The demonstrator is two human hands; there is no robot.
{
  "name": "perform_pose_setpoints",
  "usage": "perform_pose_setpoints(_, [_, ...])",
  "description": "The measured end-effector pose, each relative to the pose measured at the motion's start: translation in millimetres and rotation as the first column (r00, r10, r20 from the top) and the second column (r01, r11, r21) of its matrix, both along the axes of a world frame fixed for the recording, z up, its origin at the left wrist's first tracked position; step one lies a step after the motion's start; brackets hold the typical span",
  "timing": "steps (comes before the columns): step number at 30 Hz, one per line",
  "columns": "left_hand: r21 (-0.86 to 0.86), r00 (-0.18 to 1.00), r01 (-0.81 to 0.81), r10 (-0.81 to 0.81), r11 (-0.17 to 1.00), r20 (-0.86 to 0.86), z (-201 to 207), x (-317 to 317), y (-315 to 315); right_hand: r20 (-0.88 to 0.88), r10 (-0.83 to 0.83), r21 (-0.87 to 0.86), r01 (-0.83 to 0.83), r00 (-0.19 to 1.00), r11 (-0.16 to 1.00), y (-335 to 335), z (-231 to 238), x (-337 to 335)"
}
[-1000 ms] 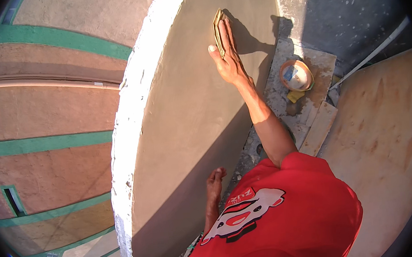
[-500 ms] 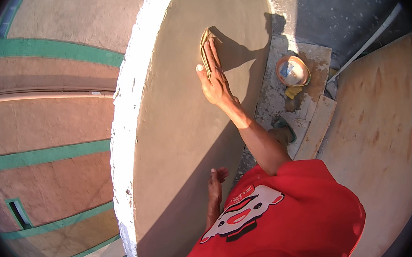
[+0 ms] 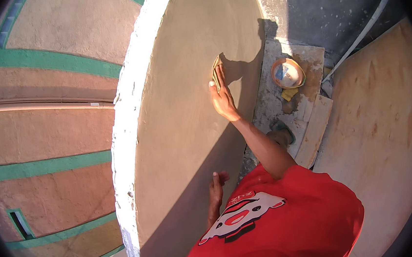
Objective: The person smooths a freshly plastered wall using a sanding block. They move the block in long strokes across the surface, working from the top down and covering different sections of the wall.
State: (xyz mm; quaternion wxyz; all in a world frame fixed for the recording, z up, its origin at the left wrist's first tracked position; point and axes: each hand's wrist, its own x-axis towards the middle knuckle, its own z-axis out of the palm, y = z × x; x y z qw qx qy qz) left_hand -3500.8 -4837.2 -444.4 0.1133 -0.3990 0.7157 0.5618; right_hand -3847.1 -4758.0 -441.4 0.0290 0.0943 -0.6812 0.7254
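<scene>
My right hand [image 3: 224, 103] reaches out and presses a folded tan sheet [image 3: 218, 73] flat against a smooth grey-brown plastered wall [image 3: 184, 106]. The fingers lie over the sheet, and its folded edge shows beside the thumb; whether it is paper or cloth I cannot tell. Closer to my body, in the shade, my left hand [image 3: 216, 186] hovers beside the wall with its thumb up and fingers stretched, holding nothing visible.
An orange bucket [image 3: 301, 77] with whitish contents stands on a stained board to the right, with a yellow piece [image 3: 289, 95] beside it. A plank [image 3: 315, 131], a large plywood sheet [image 3: 372, 128] and a pale pipe [image 3: 362, 34] lie farther right. The wall's rough white edge [image 3: 124, 150] borders a drop on the left.
My right hand and the folded sheet have slid down the wall, closer to my body. The left hand stays nearly where it was, and the view has shifted slightly.
</scene>
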Motion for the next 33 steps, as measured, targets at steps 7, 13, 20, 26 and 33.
perform_pose_setpoints(7, [0.035, 1.000, 0.023, -0.023, 0.999, 0.006, -8, -6, -1, -0.196, 0.061, 0.133, -0.035, 0.979, 0.990, -5, 14, 26])
perform_pose_setpoints(13, [0.008, 0.993, 0.101, -0.101, 0.995, -0.055, 1, -25, 7, -0.056, -0.082, -0.044, 0.080, 0.995, 0.996, 16, 45, -74])
perform_pose_setpoints(20, [-0.062, 0.979, 0.200, -0.203, 0.978, -0.034, 17, -72, 17, -0.039, -0.066, -0.163, 0.059, 0.997, 0.985, -3, -51, -38])
perform_pose_setpoints(26, [-0.170, 0.976, 0.145, -0.169, 0.975, -0.138, 75, -157, 50, -0.260, -0.059, -0.042, 0.049, 0.964, 0.998, 34, 87, -133])
perform_pose_setpoints(33, [-0.193, 0.952, 0.192, -0.231, 0.962, -0.204, 94, -271, 96, -0.024, -0.021, -0.068, 0.020, 0.999, 0.997, 76, -13, -271])
